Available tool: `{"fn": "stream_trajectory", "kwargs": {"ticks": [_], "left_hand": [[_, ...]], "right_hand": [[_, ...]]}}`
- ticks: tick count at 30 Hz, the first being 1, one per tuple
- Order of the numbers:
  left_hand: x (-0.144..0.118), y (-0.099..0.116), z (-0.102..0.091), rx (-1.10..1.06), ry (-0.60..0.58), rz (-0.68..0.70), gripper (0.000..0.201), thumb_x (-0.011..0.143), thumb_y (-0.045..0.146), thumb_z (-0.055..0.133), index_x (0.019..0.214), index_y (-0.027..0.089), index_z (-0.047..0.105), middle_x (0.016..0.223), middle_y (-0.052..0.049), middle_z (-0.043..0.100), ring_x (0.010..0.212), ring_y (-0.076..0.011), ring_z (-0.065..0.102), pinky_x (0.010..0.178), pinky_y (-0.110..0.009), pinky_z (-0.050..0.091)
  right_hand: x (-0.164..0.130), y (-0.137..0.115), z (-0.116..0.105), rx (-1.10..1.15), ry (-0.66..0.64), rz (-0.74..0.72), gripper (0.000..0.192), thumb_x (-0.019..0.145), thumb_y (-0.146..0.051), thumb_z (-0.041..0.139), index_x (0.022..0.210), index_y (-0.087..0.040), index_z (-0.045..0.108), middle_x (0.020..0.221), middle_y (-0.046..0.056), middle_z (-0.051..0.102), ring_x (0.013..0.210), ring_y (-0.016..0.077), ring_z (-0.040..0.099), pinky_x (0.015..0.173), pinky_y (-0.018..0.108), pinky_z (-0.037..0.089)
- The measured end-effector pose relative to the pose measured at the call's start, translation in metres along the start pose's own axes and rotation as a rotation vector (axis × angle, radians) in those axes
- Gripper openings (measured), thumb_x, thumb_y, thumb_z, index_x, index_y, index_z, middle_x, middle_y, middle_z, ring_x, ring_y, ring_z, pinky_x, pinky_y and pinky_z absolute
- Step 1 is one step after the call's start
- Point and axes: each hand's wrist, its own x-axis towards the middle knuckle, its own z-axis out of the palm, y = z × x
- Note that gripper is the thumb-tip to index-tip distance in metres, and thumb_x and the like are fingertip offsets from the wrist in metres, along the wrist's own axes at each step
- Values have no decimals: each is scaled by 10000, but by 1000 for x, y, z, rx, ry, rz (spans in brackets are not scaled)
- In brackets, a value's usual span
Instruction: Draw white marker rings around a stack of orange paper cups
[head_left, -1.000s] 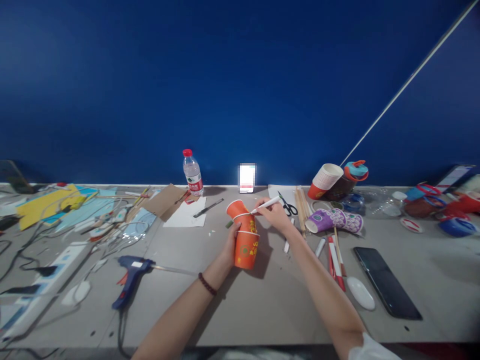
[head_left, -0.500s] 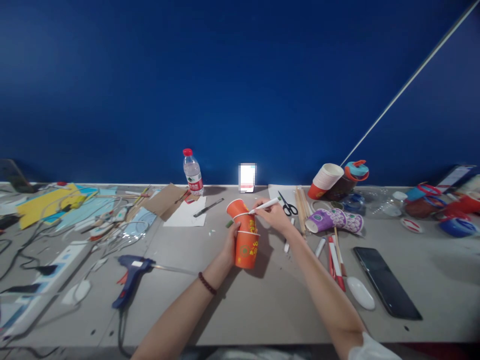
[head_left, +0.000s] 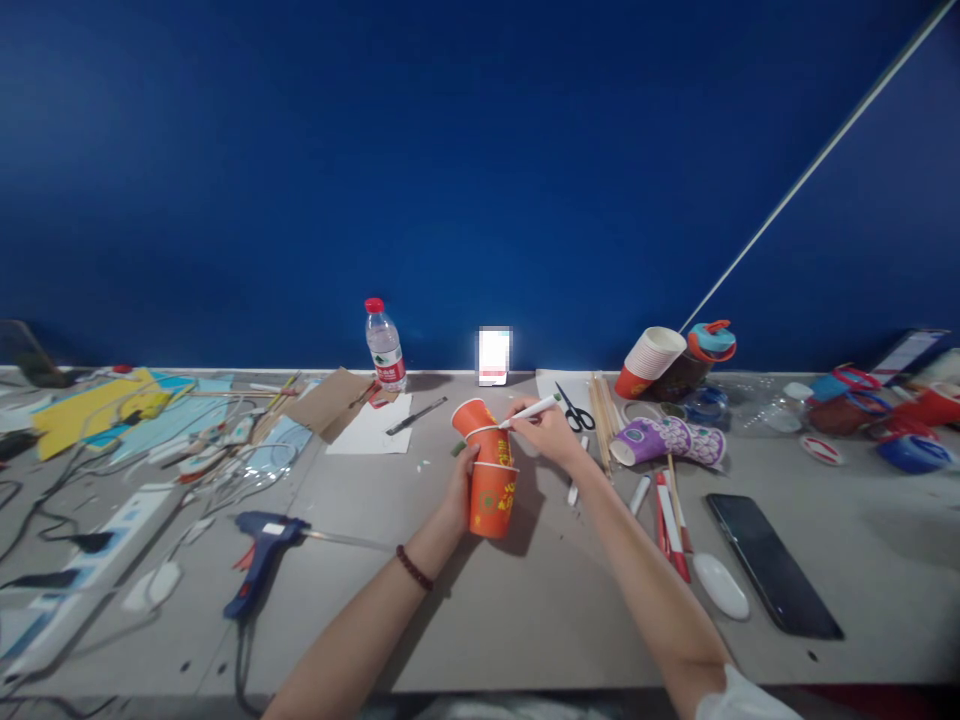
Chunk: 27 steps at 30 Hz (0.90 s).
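Joined end to end in a bent column, several orange paper cups (head_left: 493, 497) with yellow lettering lean above the middle of the table. My left hand (head_left: 460, 490) is wrapped round the column's left side. A white marker (head_left: 536, 408) with a green end is pinched in my right hand (head_left: 549, 432), its tip at the upper cup near a white rim. Whether the tip touches the cup I cannot tell. Black-handled scissors (head_left: 577, 412) lie just beyond my right hand.
A blue glue gun (head_left: 262, 560) lies at left near a power strip (head_left: 97, 580). A water bottle (head_left: 385, 348) stands at the back. To the right are stacked cups (head_left: 651, 360), a purple cup column (head_left: 667, 441), red markers (head_left: 671, 525), a white mouse (head_left: 721, 587) and a phone (head_left: 774, 565).
Almost nothing differs. Both hands keep their grip on the cups and the marker, and the whole view has shifted very slightly.
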Motion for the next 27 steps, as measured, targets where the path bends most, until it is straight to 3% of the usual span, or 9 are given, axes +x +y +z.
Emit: {"fn": "stream_trajectory", "kwargs": {"ticks": [27], "left_hand": [[-2,1,1,-45,-27,0,359,827,408,593,956,81,668,778,-122,736,655,-217,689,614,-301,531]], "right_hand": [[1,4,1,27,24,12,98,681,-228,554,677,-184,641,683,8,653,671,161,606,617,251,474]]}}
